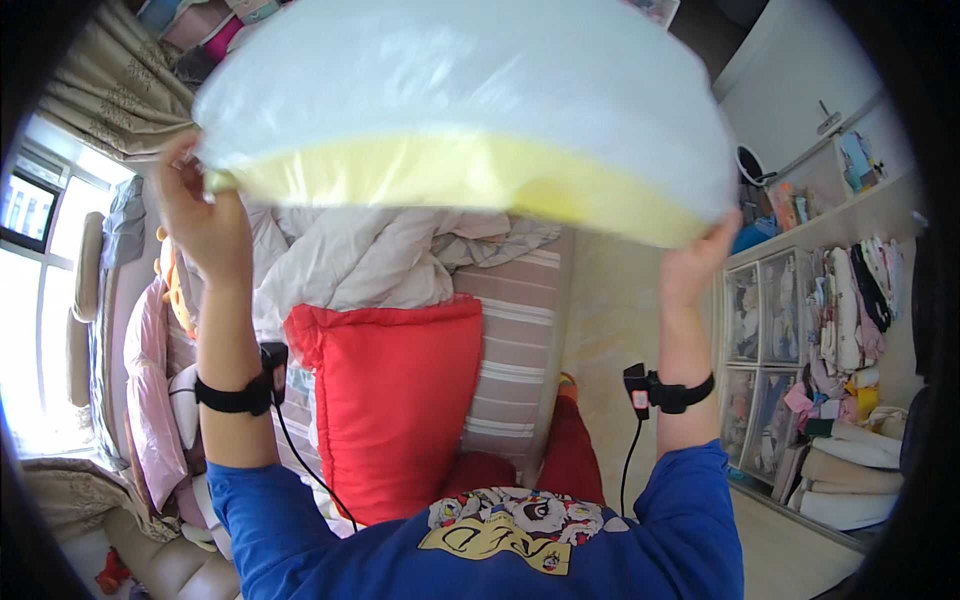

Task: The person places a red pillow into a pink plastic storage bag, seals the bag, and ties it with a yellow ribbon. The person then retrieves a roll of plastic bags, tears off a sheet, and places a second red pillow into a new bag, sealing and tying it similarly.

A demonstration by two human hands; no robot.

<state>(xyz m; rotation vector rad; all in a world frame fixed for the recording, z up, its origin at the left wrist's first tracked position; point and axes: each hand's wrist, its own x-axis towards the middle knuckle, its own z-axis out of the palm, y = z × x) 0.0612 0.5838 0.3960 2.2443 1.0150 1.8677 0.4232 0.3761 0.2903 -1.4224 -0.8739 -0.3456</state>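
Observation:
Raised in front of me is a large pillow (465,82), pale bluish white with a yellow band (420,169) along its near side. My left hand (202,202) grips its left corner, and my right hand (701,255) grips the corner on the right. Motion blurs the pillow and both hands somewhat. Below it a red pillow (401,405) lies on a striped mattress (517,330). Rumpled white bedding (360,255) sits beyond the red pillow, partly hidden by the raised one.
Wired black straps circle both forearms. A wardrobe with clear drawers (761,307), hanging clothes (851,292) and folded textiles (855,457) stands to the right, across a strip of floor (607,322). To the left are a window (45,300), curtains (112,82) and pink bedding (150,405).

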